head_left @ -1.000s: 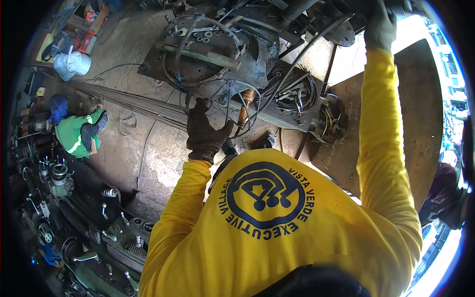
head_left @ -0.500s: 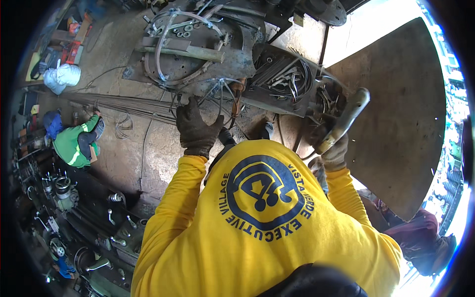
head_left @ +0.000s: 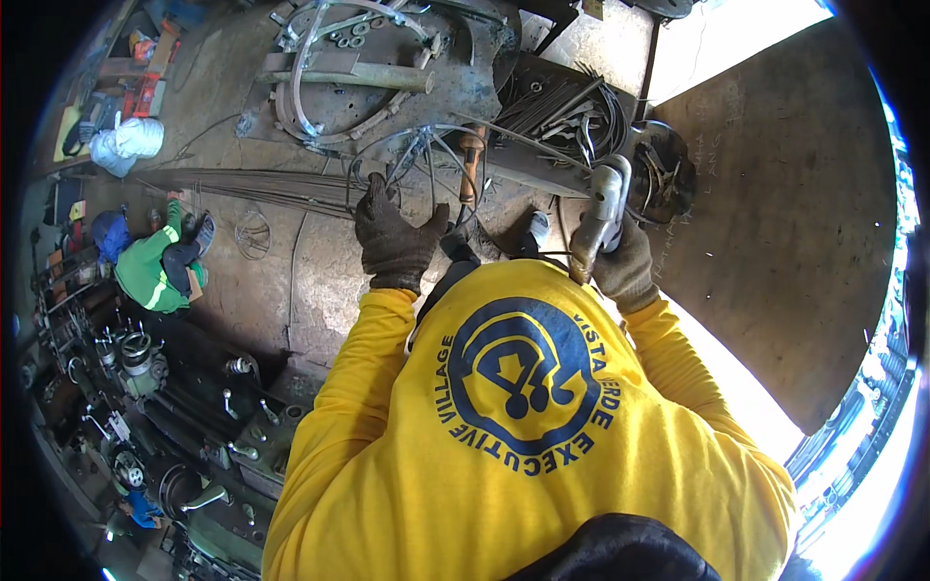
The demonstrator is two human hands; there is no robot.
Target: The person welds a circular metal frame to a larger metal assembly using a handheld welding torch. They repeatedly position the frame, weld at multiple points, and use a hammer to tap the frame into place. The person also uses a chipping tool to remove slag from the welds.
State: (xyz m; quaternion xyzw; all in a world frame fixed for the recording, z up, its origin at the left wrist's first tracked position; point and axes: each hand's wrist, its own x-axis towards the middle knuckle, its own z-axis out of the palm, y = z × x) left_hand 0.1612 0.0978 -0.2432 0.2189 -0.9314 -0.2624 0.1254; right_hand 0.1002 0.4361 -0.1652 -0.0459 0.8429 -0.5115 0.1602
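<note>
My left hand (head_left: pixel 395 232), in a dark knit glove, has its fingers curled at the left side of a round metal rod frame (head_left: pixel 427 136) at the near edge of the metal table. The thumb stands out to the right. Further right, my gloved right hand (head_left: pixel 625 266) is closed round a grey metal hand tool (head_left: pixel 606 198) with a rounded, looped head; its exact kind I cannot make out. A thin rod (head_left: pixel 538 147) runs from near the tool's head toward the frame. Between my hands a tool with an orange-brown handle (head_left: pixel 470 165) hangs at the table edge.
A welded ring piece (head_left: pixel 310 107) and several washers (head_left: pixel 358 35) lie on the metal table (head_left: pixel 465 82). Rods and wire (head_left: pixel 581 111) are heaped beside it. A large metal sheet (head_left: pixel 775 223) stands right. Left, a person in green (head_left: pixel 150 271) crouches by long thin rods (head_left: pixel 271 187) and machinery (head_left: pixel 145 368).
My right hand has come leftward with the tool, which is now more upright. My left hand stays at the frame. Dark red clothing at the lower right has gone from view.
</note>
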